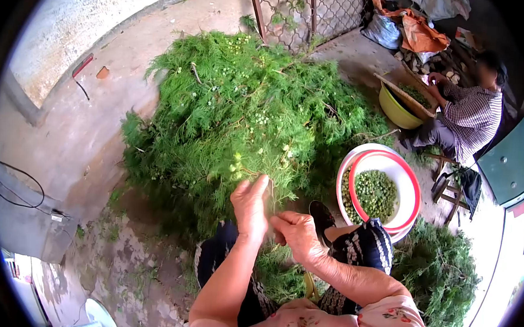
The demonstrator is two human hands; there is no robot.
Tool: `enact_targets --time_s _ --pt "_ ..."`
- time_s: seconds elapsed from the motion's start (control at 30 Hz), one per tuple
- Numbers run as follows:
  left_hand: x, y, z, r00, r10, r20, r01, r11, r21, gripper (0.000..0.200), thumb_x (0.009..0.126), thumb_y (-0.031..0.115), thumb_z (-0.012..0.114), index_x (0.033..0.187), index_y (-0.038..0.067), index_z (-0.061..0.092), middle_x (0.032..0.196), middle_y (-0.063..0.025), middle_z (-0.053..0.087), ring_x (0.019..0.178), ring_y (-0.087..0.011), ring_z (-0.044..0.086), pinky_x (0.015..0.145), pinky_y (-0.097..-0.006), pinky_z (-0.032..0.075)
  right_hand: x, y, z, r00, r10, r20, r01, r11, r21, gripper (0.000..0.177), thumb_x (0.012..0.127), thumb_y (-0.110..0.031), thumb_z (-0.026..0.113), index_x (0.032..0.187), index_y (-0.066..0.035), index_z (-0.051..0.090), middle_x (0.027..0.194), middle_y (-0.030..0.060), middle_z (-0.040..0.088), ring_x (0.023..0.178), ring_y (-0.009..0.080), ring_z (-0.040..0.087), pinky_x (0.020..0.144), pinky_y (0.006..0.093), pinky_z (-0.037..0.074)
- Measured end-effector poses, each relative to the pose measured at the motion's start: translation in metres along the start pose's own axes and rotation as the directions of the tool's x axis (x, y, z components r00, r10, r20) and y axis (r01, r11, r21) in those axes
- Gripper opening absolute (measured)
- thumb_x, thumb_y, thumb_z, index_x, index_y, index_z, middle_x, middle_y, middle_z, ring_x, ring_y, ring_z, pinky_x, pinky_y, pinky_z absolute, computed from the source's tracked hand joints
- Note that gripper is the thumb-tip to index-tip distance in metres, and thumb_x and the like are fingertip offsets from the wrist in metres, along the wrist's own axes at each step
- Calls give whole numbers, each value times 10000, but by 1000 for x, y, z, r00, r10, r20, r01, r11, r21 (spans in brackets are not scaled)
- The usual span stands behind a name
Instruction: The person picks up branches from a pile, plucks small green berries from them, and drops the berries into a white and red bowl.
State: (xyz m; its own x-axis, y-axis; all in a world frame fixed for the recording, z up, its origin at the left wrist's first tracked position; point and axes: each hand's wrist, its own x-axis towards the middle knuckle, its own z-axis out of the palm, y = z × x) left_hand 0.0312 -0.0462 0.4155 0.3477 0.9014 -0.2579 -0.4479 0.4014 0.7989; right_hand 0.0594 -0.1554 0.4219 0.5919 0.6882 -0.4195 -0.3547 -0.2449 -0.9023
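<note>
A leafy evergreen sprig (281, 164) with pale green cones rises from the fingers of my left hand (250, 207), which are closed on it. Just to the right and lower, my right hand (298, 233) is pinched close to the sprig's lower end; whatever is between its fingertips is hidden. In front of both hands spreads a big heap of cut evergreen branches (217, 108), dotted with small cones. A white basin with a red rim (415, 198), holding picked green cones (376, 193), stands to the right by my knee.
Another person (469, 112) sits at the upper right beside a yellow-green basin (398, 111) and a woven tray (411, 91). More branches (436, 279) lie at lower right. A wooden stool (453, 194) stands nearby. A cable (20, 201) hangs at left.
</note>
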Motion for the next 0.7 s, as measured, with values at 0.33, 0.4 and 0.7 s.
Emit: enact_targets --time_s 0.33,0.4,0.7 --pt "-86 0 -54 947 -54 316 3 988 157 161 830 9 587 987 -10 618 867 -71 636 739 -128 597 656 -229 474 -66 20 -48 678 -724 123 622 477 -621 303 769 -178 692 1003 -8 601 799 78 578 611 113 547 515 230 456" --pt "-110 4 -54 936 -96 339 28 979 201 135 839 5 570 966 -17 612 841 -67 625 723 -131 581 657 -238 467 -74 4 -53 624 -772 119 690 473 -548 392 747 -213 703 1059 -26 557 892 87 553 650 120 531 532 223 449" --pt "-161 -8 -60 740 -183 648 -164 884 437 183 806 -44 476 872 17 635 820 -14 626 704 -66 535 624 -202 425 -80 15 -71 550 -772 318 749 287 -598 573 696 -427 681 1086 -29 550 1021 157 529 922 328 541 785 380 468"
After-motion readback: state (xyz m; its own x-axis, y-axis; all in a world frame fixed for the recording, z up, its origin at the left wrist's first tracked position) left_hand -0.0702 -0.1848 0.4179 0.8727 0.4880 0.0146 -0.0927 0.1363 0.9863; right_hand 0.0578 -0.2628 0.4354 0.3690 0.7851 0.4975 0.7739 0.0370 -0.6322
